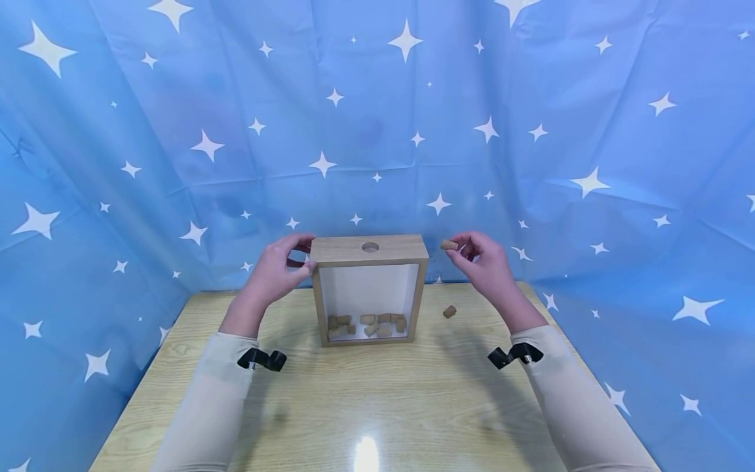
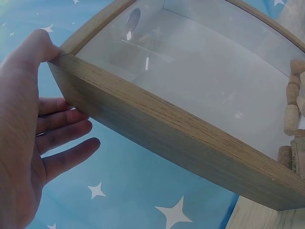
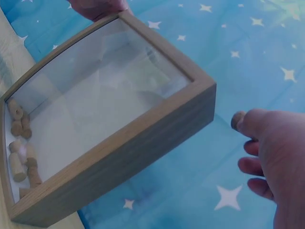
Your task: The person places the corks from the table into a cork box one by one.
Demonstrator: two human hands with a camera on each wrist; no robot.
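A wooden shadow box (image 1: 369,248) with a clear front and a round hole in its top stands upright on the table. Several corks (image 1: 384,318) lie along its bottom behind the pane. My left hand (image 1: 282,265) holds the upper left corner, thumb at the front edge and fingers toward the side and back. To the right of the box and apart from it, level with its top, my right hand (image 1: 480,261) pinches a cork (image 1: 449,244) between thumb and fingers. In the right wrist view only the tip of that cork (image 3: 237,120) shows.
One loose cork (image 1: 449,311) lies on the table, right of the box. The pale wooden table (image 1: 330,406) reaches toward me, with a bright glare near its front. Close behind hangs a blue curtain (image 1: 377,131) with white stars. Each sleeve carries a black wrist mount (image 1: 262,358).
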